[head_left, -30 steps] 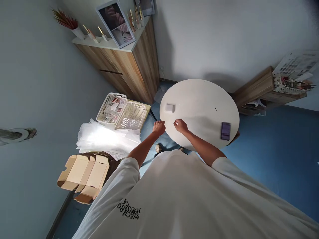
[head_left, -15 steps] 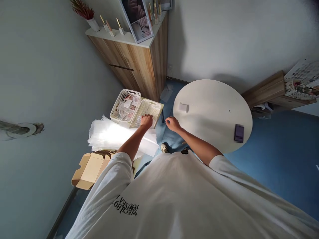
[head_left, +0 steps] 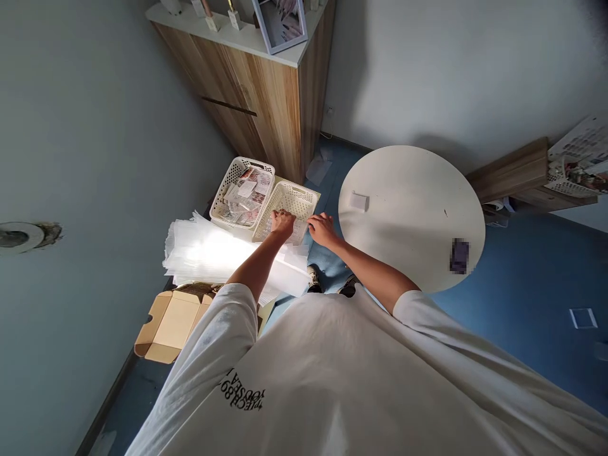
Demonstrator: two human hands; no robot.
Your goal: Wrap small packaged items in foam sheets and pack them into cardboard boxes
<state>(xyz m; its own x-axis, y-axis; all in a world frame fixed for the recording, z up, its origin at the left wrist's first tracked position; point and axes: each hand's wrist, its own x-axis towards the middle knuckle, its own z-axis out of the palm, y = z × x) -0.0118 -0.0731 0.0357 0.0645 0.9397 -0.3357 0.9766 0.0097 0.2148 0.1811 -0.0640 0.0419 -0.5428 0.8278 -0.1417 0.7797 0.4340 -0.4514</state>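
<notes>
My left hand (head_left: 283, 223) reaches down into a cream perforated basket (head_left: 310, 193), its fingers bent and closed. Clear plastic pieces (head_left: 298, 232) lie beneath and beside that hand; what its fingers grip is hidden. At the basket's right rim is my right hand (head_left: 323, 229), fingers curled over toward the clear plastic. Whether it pinches the rim or the plastic I cannot make out. A second cream basket (head_left: 217, 210) adjoins on the left, filled with printed cards and clear packets (head_left: 247, 189).
White foam sheets (head_left: 204, 250) lie in front of the baskets, and an open cardboard box (head_left: 173, 326) sits nearer me. To the right stands a round white table (head_left: 408, 183) with a small white box (head_left: 359, 201) and a blurred dark object (head_left: 459, 256). A wooden cabinet (head_left: 270, 95) rises behind.
My right hand has moved left to the basket's right rim. My left hand stays in the basket, with more clear plastic showing beside it. The view has tilted down slightly.
</notes>
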